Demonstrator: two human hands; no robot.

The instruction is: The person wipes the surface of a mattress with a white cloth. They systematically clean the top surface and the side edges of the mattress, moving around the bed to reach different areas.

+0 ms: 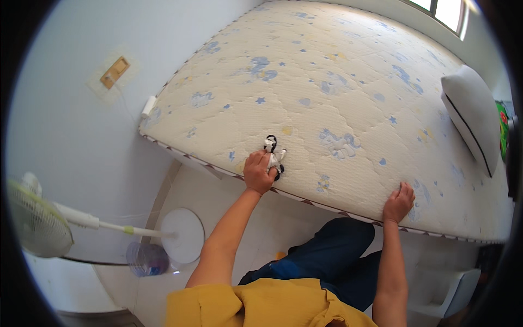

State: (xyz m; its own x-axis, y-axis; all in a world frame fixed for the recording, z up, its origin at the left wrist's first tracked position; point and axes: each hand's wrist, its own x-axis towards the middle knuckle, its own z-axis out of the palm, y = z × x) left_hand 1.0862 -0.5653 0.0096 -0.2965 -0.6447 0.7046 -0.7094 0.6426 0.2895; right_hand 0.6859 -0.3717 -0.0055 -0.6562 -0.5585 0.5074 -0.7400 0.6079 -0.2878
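A cream mattress (302,118) printed with blue and yellow figures spreads out before me. Near its front edge, my left hand (259,171) grips a small bundle of white and black cables or straps (274,157), whose exact kind I cannot tell. Loops of it stick out above and to the right of my fingers. My right hand (398,203) rests with curled fingers on the mattress near the front edge, further right; nothing shows in it, though its palm is hidden.
A grey pillow (470,118) lies at the right. On the left stand an electric fan (39,220) with a round base (184,235) and a purple translucent bin (147,259). A wall socket (115,72) is at upper left, a white stool or container (445,292) at lower right.
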